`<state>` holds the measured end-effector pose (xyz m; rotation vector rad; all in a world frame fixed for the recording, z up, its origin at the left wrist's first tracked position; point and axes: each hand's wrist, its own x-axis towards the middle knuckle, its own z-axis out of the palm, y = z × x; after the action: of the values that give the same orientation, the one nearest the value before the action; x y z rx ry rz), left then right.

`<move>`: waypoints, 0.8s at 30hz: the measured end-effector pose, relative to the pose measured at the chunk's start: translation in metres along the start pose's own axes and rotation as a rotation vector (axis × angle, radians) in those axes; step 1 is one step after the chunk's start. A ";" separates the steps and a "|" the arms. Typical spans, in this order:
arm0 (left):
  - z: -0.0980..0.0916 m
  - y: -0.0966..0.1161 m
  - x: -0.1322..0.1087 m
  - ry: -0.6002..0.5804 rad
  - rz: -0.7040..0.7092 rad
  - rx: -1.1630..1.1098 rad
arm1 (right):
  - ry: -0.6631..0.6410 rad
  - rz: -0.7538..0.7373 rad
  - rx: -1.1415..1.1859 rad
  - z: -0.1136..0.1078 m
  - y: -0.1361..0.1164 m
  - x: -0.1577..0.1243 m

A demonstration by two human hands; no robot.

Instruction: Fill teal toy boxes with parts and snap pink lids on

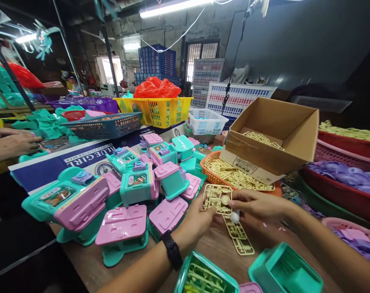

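Observation:
My left hand [199,213], with a black watch [172,249] on the wrist, grips the lower left of a pale yellow plastic parts frame [217,197]. The thumb and fingers of my right hand [253,204] close on its right edge. A small white round piece [235,217] shows just under my right fingers; whether they hold it I cannot tell. Below, a second pale yellow parts frame [238,235] slants down over the brown table [214,240]. Nearest me are a teal box [185,273] with yellowish parts inside and a teal box [287,268] whose hollow inside shows.
Several teal and pink toy boxes [169,215] are piled at the left. An orange basket [207,162] of yellow frames stands ahead, with a cardboard box [264,154] over its rear. Red tubs [337,191] line the right. Another person's hand [16,142] shows at far left.

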<state>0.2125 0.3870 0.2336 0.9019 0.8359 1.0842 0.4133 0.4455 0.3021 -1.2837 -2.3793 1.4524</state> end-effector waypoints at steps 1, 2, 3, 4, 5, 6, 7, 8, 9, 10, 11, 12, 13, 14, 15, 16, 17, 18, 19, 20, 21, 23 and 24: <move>0.000 0.003 -0.001 0.001 -0.033 -0.017 | -0.001 0.040 -0.014 -0.008 -0.002 0.006; 0.000 0.006 -0.002 0.005 -0.072 -0.038 | 0.047 0.086 -0.046 -0.017 -0.002 0.014; 0.000 0.009 -0.003 0.009 -0.109 -0.057 | 0.142 0.134 -0.096 -0.026 -0.001 0.024; 0.000 0.010 -0.003 0.009 -0.133 -0.071 | 0.278 0.183 -0.162 -0.034 0.001 0.037; 0.001 0.011 -0.004 0.004 -0.142 -0.080 | 0.415 0.231 -0.231 -0.041 0.004 0.051; 0.001 0.011 -0.005 -0.007 -0.140 -0.084 | 0.524 0.285 -0.295 -0.046 0.008 0.067; 0.001 0.010 -0.005 -0.021 -0.135 -0.088 | 0.606 0.347 -0.351 -0.049 0.013 0.082; 0.000 0.008 -0.005 -0.036 -0.127 -0.090 | 0.672 0.415 -0.404 -0.049 0.017 0.097; 0.000 0.006 -0.005 -0.047 -0.120 -0.089 | 0.722 0.478 -0.448 -0.048 0.020 0.110; -0.001 0.004 -0.005 -0.054 -0.117 -0.088 | 0.756 0.531 -0.479 -0.047 0.023 0.121; -0.002 0.002 -0.005 -0.059 -0.119 -0.086 | 0.776 0.574 -0.499 -0.044 0.025 0.130; -0.003 0.001 -0.005 -0.062 -0.121 -0.083 | 0.789 0.610 -0.507 -0.042 0.027 0.136; -0.004 0.000 -0.005 -0.065 -0.122 -0.080 | 0.797 0.641 -0.508 -0.040 0.029 0.140; -0.004 -0.001 -0.006 -0.064 -0.123 -0.078 | 0.805 0.665 -0.504 -0.039 0.030 0.141; -0.005 -0.001 -0.006 -0.062 -0.125 -0.079 | 0.816 0.686 -0.499 -0.038 0.032 0.141; -0.006 -0.001 -0.007 -0.060 -0.124 -0.082 | 0.832 0.700 -0.495 -0.039 0.033 0.138; -0.006 0.000 -0.008 -0.057 -0.119 -0.083 | 0.853 0.705 -0.492 -0.040 0.034 0.134; -0.006 0.001 -0.008 -0.055 -0.112 -0.085 | 0.879 0.699 -0.490 -0.042 0.035 0.129; -0.007 0.002 -0.009 -0.055 -0.102 -0.086 | 0.911 0.680 -0.487 -0.044 0.035 0.122; -0.007 0.003 -0.009 -0.054 -0.091 -0.087 | 0.944 0.647 -0.482 -0.045 0.035 0.114; -0.007 0.004 -0.009 -0.053 -0.082 -0.088 | 0.976 0.599 -0.472 -0.047 0.034 0.105; -0.006 0.007 -0.011 -0.052 -0.072 -0.086 | 1.026 0.471 -0.437 -0.047 0.030 0.084; -0.005 0.009 -0.012 -0.057 -0.065 -0.087 | 1.037 0.406 -0.411 -0.045 0.028 0.072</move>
<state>0.2015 0.3786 0.2409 0.8238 0.7607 1.0256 0.4040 0.5316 0.2810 -2.0083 -1.7434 0.1219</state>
